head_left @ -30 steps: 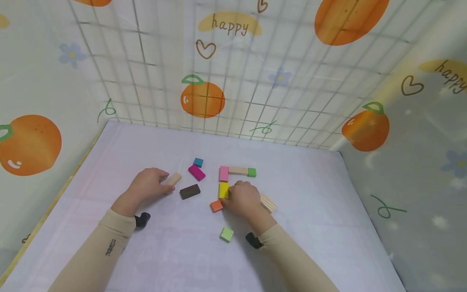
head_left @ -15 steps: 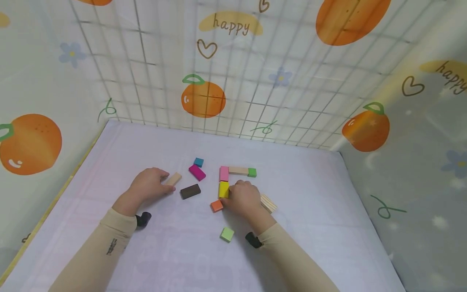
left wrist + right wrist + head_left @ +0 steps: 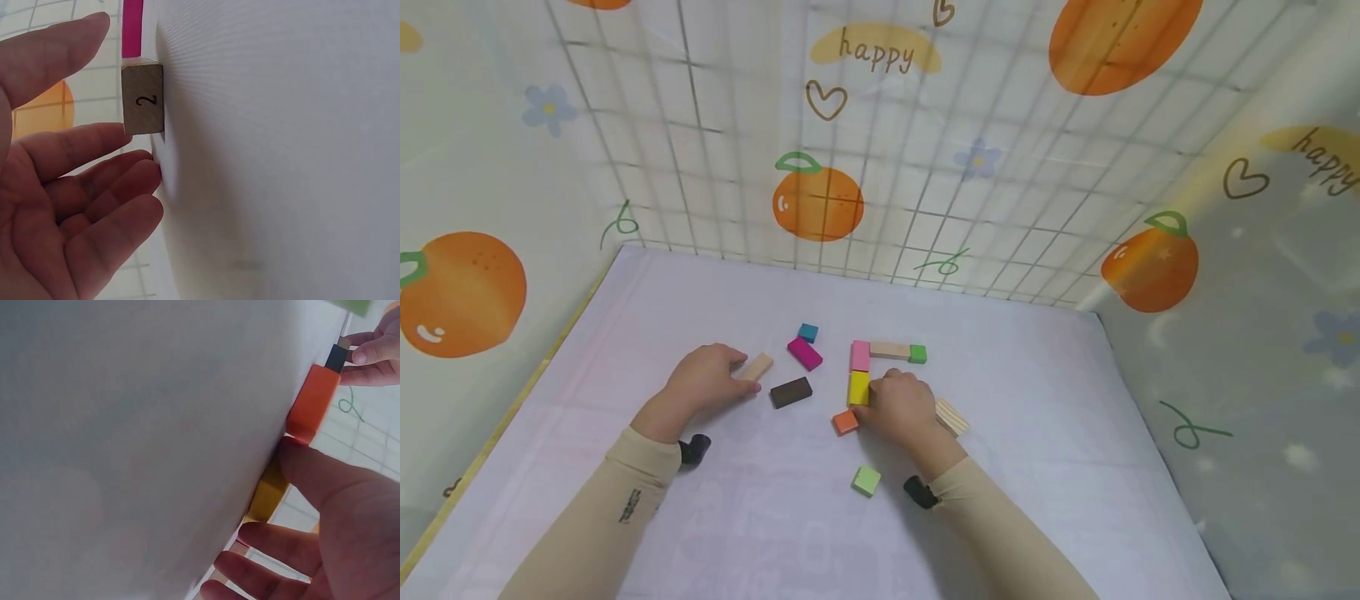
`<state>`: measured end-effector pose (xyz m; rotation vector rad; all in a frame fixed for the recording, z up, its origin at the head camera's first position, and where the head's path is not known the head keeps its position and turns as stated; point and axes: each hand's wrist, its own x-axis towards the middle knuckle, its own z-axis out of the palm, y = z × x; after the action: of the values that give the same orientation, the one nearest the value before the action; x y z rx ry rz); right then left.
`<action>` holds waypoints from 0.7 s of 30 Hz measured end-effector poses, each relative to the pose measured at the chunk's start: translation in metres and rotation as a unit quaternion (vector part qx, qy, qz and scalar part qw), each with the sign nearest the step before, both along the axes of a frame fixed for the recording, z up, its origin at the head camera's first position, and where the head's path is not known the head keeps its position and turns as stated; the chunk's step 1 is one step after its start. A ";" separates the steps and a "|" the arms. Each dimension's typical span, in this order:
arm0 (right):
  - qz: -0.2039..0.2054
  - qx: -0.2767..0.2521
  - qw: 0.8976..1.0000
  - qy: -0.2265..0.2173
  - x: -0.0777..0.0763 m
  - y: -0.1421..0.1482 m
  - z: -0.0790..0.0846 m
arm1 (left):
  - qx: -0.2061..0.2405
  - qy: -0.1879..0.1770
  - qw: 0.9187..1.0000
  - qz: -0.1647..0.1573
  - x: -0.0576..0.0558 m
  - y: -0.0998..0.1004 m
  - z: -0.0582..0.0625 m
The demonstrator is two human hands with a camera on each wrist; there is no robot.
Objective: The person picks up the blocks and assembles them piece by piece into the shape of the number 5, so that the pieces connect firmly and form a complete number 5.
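Observation:
My left hand (image 3: 706, 385) rests on the table by a plain wooden block (image 3: 758, 367), thumb and fingers spread around its near end. In the left wrist view this block's end (image 3: 144, 100) bears a 2; the thumb is apart from it and the index fingertip is close to it. My right hand (image 3: 904, 408) holds a yellow block (image 3: 859, 388) between thumb and index finger, as the right wrist view shows. The yellow block stands in line with a pink block (image 3: 860, 356). An orange block (image 3: 845, 422) lies just beside the right thumb.
A wooden block (image 3: 890, 351) and a green block (image 3: 918, 354) continue from the pink one. Around lie a blue block (image 3: 808, 332), a magenta block (image 3: 805, 353), a dark block (image 3: 791, 392), a light green block (image 3: 867, 481) and a striped block (image 3: 951, 417).

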<state>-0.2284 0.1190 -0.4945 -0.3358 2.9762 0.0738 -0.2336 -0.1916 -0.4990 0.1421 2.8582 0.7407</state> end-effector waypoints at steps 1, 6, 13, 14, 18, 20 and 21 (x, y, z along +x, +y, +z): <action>0.001 0.000 1.000 0.001 0.000 0.000 0.000 | -0.002 0.000 1.000 0.001 0.000 0.000 0.000; 0.003 0.000 1.000 0.001 0.001 0.000 0.001 | -0.004 0.000 1.000 0.001 0.000 -0.001 -0.002; 0.003 -0.008 1.000 0.001 0.003 0.000 0.004 | -0.003 -0.004 1.000 0.004 0.001 -0.001 0.000; 0.004 -0.008 1.000 0.002 0.003 0.000 0.004 | -0.004 -0.005 1.000 0.004 0.002 -0.001 0.000; 0.002 -0.007 1.000 0.003 0.003 0.000 0.005 | -0.003 -0.005 1.000 0.003 0.002 -0.001 0.002; 0.003 -0.006 1.000 0.003 0.003 0.000 0.006 | -0.002 -0.006 1.000 0.003 0.002 -0.001 0.001; 0.002 -0.007 1.000 0.001 0.004 0.000 0.006 | -0.001 -0.006 1.000 0.003 0.003 -0.001 0.001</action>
<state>-0.2249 0.1193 -0.4881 -0.3449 2.9783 0.0550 -0.2309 -0.1922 -0.4981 0.1293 2.8495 0.7363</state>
